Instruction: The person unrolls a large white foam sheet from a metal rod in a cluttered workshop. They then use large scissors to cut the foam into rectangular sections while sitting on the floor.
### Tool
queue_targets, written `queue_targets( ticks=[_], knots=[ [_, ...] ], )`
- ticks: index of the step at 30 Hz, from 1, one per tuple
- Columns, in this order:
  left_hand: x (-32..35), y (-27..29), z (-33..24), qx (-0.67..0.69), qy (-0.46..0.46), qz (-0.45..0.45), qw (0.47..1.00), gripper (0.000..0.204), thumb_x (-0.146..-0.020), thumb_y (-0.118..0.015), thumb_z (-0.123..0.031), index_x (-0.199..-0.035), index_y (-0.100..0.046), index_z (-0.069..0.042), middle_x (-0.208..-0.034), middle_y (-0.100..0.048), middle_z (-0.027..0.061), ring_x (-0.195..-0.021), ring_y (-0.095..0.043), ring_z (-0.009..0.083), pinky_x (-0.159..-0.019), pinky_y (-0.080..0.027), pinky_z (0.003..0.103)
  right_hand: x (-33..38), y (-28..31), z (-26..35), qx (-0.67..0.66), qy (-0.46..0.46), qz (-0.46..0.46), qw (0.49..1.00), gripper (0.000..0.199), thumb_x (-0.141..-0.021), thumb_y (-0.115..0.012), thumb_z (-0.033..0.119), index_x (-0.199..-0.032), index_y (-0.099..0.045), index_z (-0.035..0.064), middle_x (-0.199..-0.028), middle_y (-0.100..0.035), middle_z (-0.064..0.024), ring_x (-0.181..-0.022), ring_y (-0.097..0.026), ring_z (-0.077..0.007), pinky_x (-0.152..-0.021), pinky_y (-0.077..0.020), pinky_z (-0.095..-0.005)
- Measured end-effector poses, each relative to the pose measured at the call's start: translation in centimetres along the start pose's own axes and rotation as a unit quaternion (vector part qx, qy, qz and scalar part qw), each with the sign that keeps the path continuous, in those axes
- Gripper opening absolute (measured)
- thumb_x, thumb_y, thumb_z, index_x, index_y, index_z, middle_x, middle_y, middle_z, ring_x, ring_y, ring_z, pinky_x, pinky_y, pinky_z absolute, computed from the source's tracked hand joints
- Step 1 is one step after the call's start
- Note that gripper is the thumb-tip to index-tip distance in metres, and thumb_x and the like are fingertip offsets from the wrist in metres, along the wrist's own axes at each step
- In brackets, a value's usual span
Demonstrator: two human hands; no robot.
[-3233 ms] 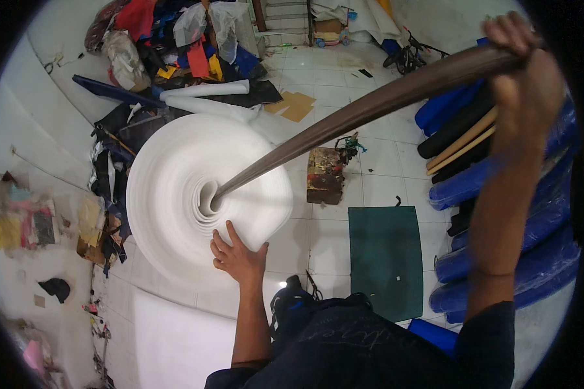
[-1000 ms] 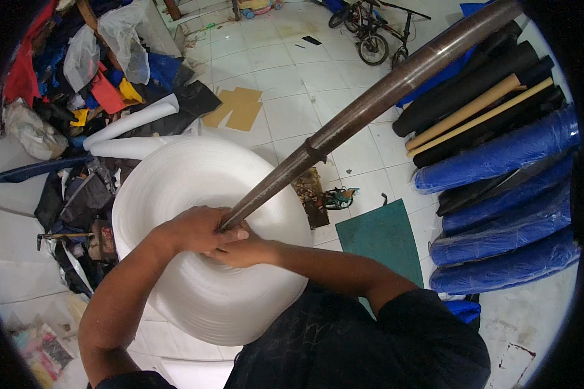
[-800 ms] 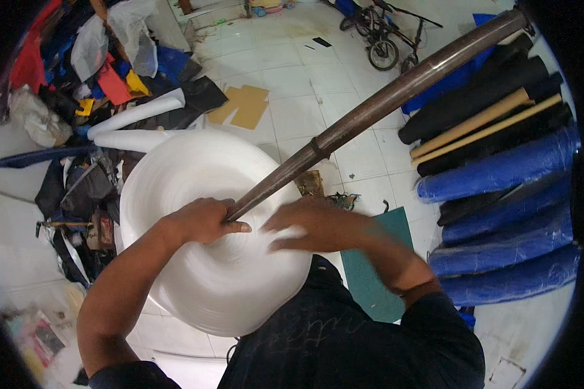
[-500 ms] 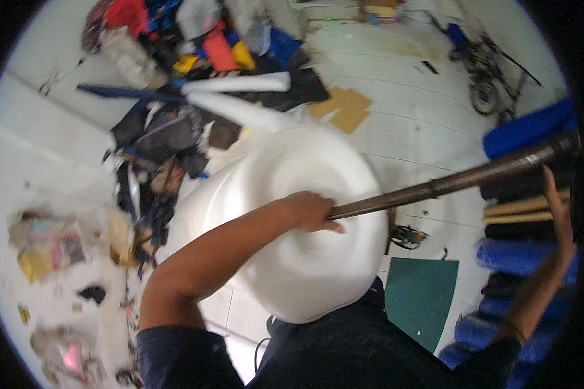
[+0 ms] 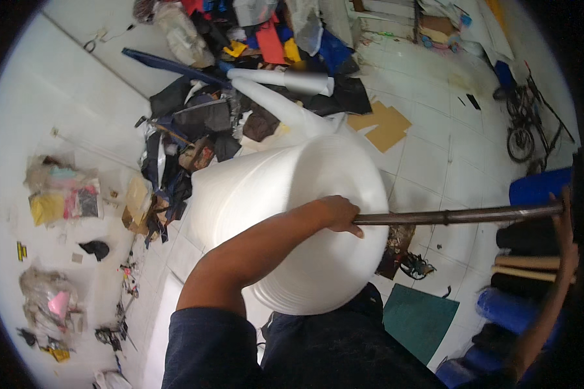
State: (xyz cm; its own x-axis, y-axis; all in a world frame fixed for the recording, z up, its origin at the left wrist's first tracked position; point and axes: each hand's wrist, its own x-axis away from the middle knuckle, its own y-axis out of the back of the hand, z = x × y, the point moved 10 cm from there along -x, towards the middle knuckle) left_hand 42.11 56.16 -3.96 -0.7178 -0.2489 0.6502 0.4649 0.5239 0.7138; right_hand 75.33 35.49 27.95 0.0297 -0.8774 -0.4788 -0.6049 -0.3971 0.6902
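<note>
A big white foam roll is tipped over on its side in front of me. A long dark metal pipe runs out of its core to the right, almost level. My left hand is closed around the pipe where it leaves the roll's end face. My right hand holds the pipe's far end at the right rim of the view, partly lost in the dark edge.
A heap of coloured fabric scraps and bags and two smaller white rolls lie beyond the big roll. Blue, black and tan rolls are stacked at right. A green mat and cardboard sheets lie on the tiled floor, a bicycle farther off.
The roll has tipped from standing on end onto its side. The pipe has swung down from a steep slant to nearly level. My right hand left the roll and took the pipe's far end.
</note>
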Motion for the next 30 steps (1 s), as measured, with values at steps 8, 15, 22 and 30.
queue_targets(
  ticks=[8, 15, 22, 30],
  knots=[
    [-1.8, -8.5, 9.8, 0.011, 0.071, 0.097, 0.993, 0.064, -0.089, -0.052, -0.062, -0.120, -0.056, -0.006, -0.103, -0.067, 0.0195, -0.099, -0.064, 0.0368, -0.087, -0.048, 0.047, -1.4, -10.4, 8.7, -0.159, -0.031, 0.039, 0.986, 0.022, -0.054, -0.077, 0.016, -0.068, -0.060, 0.0111, -0.075, -0.059, -0.0080, -0.083, -0.058, -0.0269, -0.084, -0.0395, -0.0433],
    [-2.1, -18.2, 17.6, 0.056, 0.128, 0.099, 0.985, 0.055, -0.085, -0.060, -0.056, -0.110, -0.064, -0.007, -0.099, -0.069, 0.0176, -0.098, -0.065, 0.0353, -0.088, -0.049, 0.047, -1.7, -16.1, 19.2, -0.189, -0.010, 0.080, 0.979, 0.009, -0.069, -0.067, 0.026, -0.068, -0.061, 0.0187, -0.068, -0.060, 0.0023, -0.078, -0.060, -0.0174, -0.082, -0.0365, -0.0387],
    [-2.6, -19.6, 19.0, -0.062, 0.164, 0.163, 0.971, 0.053, -0.083, -0.062, -0.054, -0.108, -0.067, -0.008, -0.101, -0.070, 0.0160, -0.100, -0.066, 0.0326, -0.087, -0.050, 0.047, 0.1, -17.2, 28.8, -0.188, -0.009, 0.181, 0.965, 0.006, -0.071, -0.064, 0.022, -0.067, -0.061, 0.0196, -0.067, -0.058, 0.0045, -0.078, -0.059, -0.0142, -0.082, -0.0357, -0.0366],
    [-11.0, -12.0, 6.3, 0.320, -0.016, -0.151, 0.935, 0.035, -0.086, -0.072, -0.035, -0.089, -0.057, -0.002, -0.073, -0.061, 0.0130, -0.066, -0.056, 0.0270, -0.064, -0.047, 0.038, 3.9, -23.0, 37.0, -0.286, -0.064, 0.188, 0.938, 0.007, -0.069, -0.066, 0.023, -0.070, -0.065, 0.0158, -0.069, -0.058, 0.0022, -0.085, -0.059, -0.0161, -0.087, -0.0354, -0.0367]
  ],
)
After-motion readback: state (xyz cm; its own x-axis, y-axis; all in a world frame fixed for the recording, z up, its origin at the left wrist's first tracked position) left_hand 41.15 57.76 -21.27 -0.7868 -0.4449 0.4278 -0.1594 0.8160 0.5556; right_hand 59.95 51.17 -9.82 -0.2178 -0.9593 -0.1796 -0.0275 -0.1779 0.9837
